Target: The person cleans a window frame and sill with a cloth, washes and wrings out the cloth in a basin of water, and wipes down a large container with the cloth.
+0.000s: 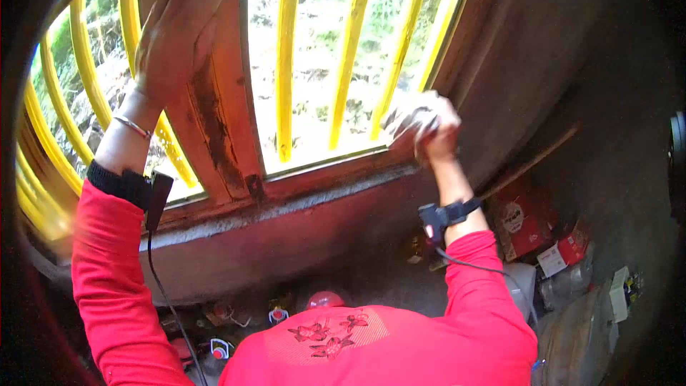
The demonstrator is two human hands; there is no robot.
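My left hand (179, 39) rests on the reddish-brown wooden window post (227, 93), fingers stretched upward and nothing held. My right hand (439, 139) is closed around a crumpled whitish cloth (414, 118), somewhat blurred. This cloth is at the lower right corner of the window pane (314, 86); whether it presses on the glass I cannot tell. Beyond the glass stand several yellow bars (284, 64), with bright greenery and ground outside.
A stone-grey sill (314, 204) runs below the window. Red boxes (525, 225) and a white-labelled carton (561, 257) lie low on the right. Bottles with red caps (279, 314) stand below the wall. A cable (161, 271) hangs from my left wrist.
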